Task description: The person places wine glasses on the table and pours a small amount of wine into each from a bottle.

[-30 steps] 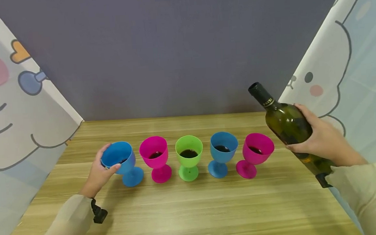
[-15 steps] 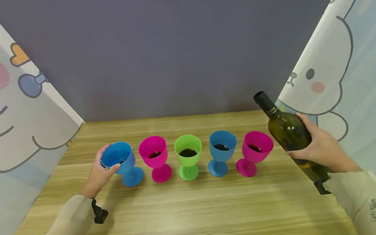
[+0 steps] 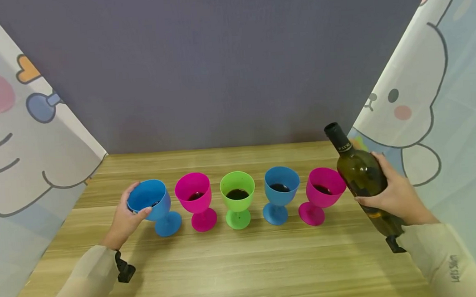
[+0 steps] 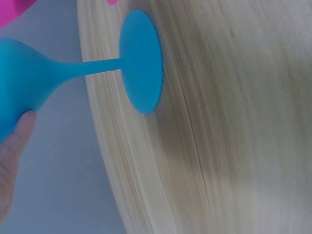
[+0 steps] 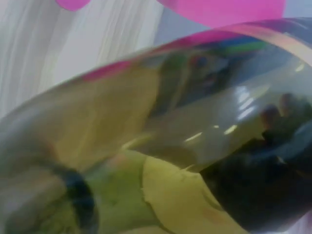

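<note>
My left hand (image 3: pixel 126 215) holds the bowl of the leftmost blue goblet (image 3: pixel 150 200), thumb on its near side. That goblet's foot (image 4: pixel 141 62) stands on the wooden table in the left wrist view. At the right, my right hand (image 3: pixel 396 194) grips a dark green wine bottle (image 3: pixel 360 170) round its body. The bottle leans with its mouth up and to the left, beside the right pink goblet (image 3: pixel 326 186). Glass fills most of the right wrist view. Dark liquid shows in the goblets; in the leftmost only a little is visible.
Between the two end goblets stand a pink goblet (image 3: pixel 193 192), a green goblet (image 3: pixel 237 191) and another blue goblet (image 3: pixel 282 185), in one row on the wooden table (image 3: pixel 237 266). A grey panel (image 3: pixel 216 68) rises behind. Cartoon-printed sheets (image 3: pixel 406 92) flank both sides.
My right hand has moved left and slightly down with the bottle, which now leans less and sits nearer the right pink goblet. My left hand and the goblets stay in place.
</note>
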Demonstrator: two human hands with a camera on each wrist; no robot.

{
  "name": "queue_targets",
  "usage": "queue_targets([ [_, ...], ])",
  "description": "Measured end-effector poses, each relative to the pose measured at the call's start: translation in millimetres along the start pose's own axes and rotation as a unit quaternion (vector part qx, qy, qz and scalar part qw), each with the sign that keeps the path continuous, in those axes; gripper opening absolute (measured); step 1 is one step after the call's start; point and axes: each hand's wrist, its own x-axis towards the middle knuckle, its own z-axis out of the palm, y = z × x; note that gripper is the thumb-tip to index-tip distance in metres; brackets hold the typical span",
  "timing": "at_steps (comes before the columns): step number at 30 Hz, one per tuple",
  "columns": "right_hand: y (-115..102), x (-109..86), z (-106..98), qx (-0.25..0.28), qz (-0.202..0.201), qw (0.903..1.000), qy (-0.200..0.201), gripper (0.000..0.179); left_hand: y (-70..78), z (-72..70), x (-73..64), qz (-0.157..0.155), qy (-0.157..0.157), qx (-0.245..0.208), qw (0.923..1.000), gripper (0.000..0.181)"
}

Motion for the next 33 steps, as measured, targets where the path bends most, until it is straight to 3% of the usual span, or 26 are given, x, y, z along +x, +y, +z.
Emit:
queue_targets([
  [11,9.4,-8.3,16.1,0.074,0.014,0.9957,0.053,0.117,-0.7,2.5,-1.0,0.004,0.005,-0.008,0.9999,0.08],
  [16,11.9,-9.3,24.8,0.088,0.014,0.9904,0.106,0.112,-3.3,2.2,0.0,0.01,0.008,-0.009,0.9999,0.08],
  [19,14.9,-10.6,31.2,0.108,0.017,0.9818,0.155,0.109,-3.4,2.2,0.3,0.013,0.01,-0.003,0.9999,0.08],
  [27,22.9,-13.1,51.8,0.16,0.031,0.9477,0.274,0.105,-0.6,1.5,-1.4,0.01,0.008,0.003,0.9999,0.079],
  [33,27.1,-11.7,63.9,0.178,0.033,0.9256,0.332,0.1,1.1,1.5,1.0,0.008,0.007,-0.001,0.9999,0.079],
])
